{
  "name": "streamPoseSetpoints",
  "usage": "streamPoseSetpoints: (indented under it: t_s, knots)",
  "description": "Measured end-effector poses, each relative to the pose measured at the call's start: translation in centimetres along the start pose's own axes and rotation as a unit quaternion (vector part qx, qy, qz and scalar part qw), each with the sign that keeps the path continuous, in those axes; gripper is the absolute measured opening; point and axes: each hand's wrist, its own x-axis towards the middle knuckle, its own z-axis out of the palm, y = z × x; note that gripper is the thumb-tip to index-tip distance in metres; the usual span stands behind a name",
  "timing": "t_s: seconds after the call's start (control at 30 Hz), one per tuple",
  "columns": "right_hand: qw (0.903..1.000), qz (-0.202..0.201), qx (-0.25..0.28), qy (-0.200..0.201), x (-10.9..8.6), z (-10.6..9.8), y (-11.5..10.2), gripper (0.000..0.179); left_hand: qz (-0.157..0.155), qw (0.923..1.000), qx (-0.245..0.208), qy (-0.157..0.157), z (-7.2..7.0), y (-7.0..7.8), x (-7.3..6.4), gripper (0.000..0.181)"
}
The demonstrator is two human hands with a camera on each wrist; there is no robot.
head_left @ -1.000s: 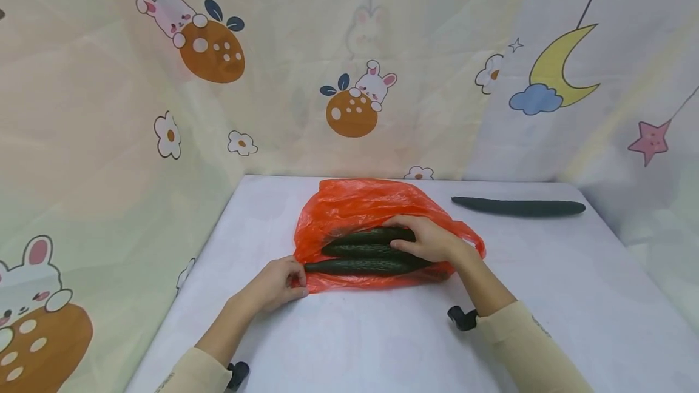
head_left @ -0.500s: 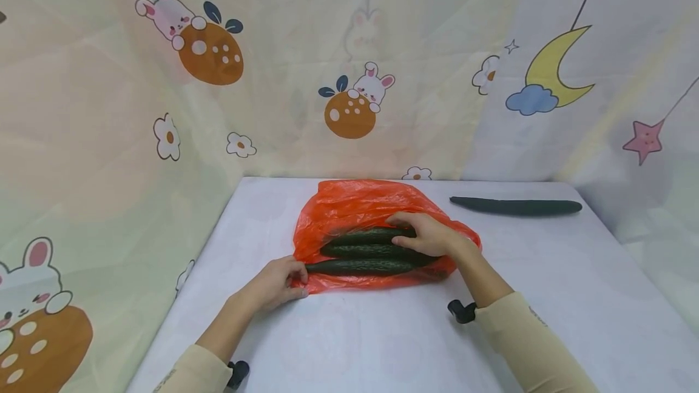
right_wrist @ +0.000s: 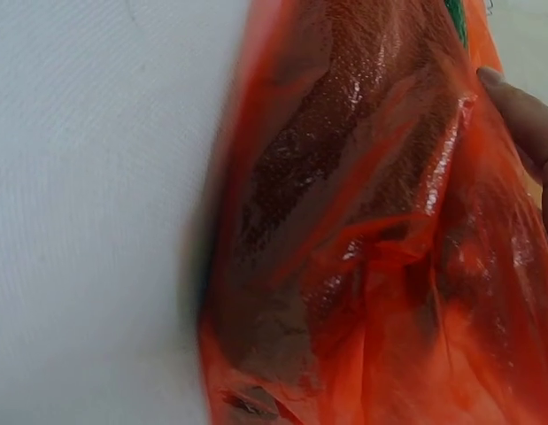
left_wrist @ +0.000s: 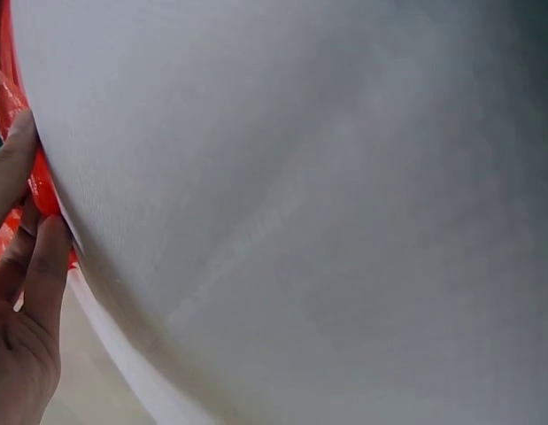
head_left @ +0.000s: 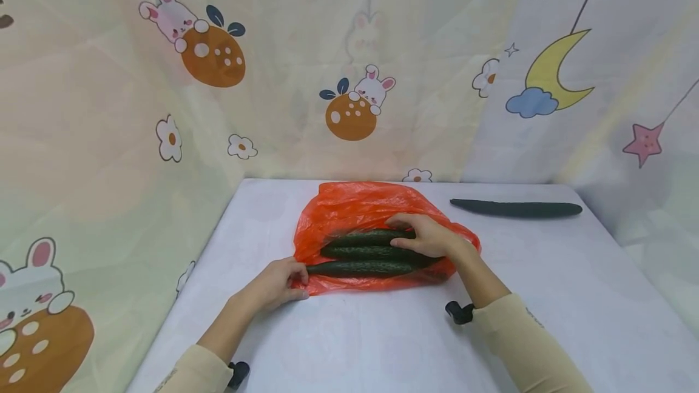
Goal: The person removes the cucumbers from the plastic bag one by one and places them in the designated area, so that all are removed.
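Note:
Three dark green cucumbers lie side by side in the mouth of a red plastic bag in the head view. My left hand pinches the bag's near left edge, close to the tip of the front cucumber. Red film shows between thumb and fingers in the left wrist view. The right hand reaches over the right part of the bag and grips the back cucumber, its thumb coming down by the middle cucumber. Bag film covers the cucumbers' right ends.
A single cucumber lies outside the bag at the table's back right. The white table meets a cloth backdrop with printed rabbits along its back edge. A small black device sits at the right wrist.
Both hands keep almost the same places on the bag and cucumbers. The head view has tilted up slightly, so the scene sits a little lower.

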Motion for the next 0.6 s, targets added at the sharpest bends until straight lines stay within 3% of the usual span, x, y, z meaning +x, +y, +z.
streamPoseSetpoints:
  t_s: [0.2, 0.6]
  knots:
    - [0.9999, 0.004, 0.006, 0.008, 0.11, 0.47, 0.5, 0.05, 0.008, 1.0, -0.001, 0.001, 0.11, -0.29, 0.05, 0.025]
    - [0.9997, 0.001, 0.003, 0.024, 0.08, 0.77, 0.82, 0.048, -0.012, 0.9999, 0.008, 0.004, 0.44, 0.16, 0.25, 0.03]
